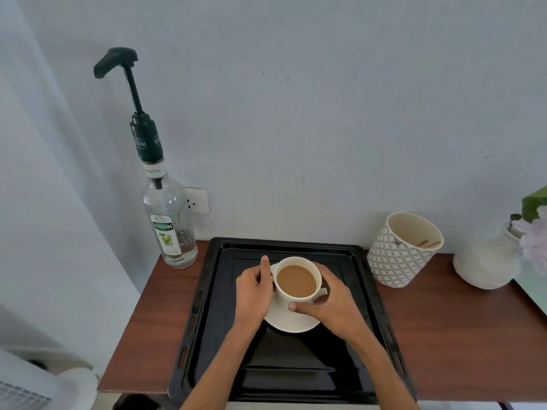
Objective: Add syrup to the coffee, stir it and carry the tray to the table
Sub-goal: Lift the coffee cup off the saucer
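A white cup of milky coffee (297, 281) stands on a white saucer (291, 322) in the middle of a black tray (219, 291). My left hand (254, 291) is wrapped against the cup's left side, with one finger pointing up past the rim. My right hand (331, 303) cups its right side, thumb across the front and the handle sticking out between my fingers. A clear syrup bottle (168, 223) with a tall black pump (118, 59) stands at the back left of the wooden counter, apart from both hands.
The brown wooden counter (444, 335) ends close to the tray's left and front edges. A patterned white pot (404, 250) holding wooden sticks and a white vase (488, 261) with pink flowers stand at the back right. A wall socket (196, 200) is behind the bottle.
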`<state>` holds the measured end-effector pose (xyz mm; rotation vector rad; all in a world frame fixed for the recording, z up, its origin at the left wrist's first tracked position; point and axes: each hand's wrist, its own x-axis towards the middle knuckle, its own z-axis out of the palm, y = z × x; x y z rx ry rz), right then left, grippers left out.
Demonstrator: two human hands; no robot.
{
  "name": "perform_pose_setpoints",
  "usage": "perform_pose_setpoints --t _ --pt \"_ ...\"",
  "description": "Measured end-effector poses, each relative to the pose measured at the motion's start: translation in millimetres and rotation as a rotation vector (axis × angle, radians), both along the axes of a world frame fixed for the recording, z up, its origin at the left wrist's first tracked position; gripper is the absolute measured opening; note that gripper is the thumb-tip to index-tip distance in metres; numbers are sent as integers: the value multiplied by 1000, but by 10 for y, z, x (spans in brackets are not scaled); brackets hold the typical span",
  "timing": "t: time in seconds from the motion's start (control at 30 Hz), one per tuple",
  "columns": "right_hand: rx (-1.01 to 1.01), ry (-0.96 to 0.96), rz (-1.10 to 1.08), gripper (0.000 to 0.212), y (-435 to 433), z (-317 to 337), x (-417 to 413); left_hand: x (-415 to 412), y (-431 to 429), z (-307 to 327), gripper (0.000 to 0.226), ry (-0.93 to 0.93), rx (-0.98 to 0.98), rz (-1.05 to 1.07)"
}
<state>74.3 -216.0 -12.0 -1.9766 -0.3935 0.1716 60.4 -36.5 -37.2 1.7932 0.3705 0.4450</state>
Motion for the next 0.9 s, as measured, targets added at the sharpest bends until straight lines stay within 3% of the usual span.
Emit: perform_pose_setpoints --t 0.4,0.9 --pt "51 -65 58 75 120 270 -40 -48 -23 243 61 -16 -239 145" --pt "78 -148 248 66 633 776 -146 -502 422 907 58 -182 -245 370"
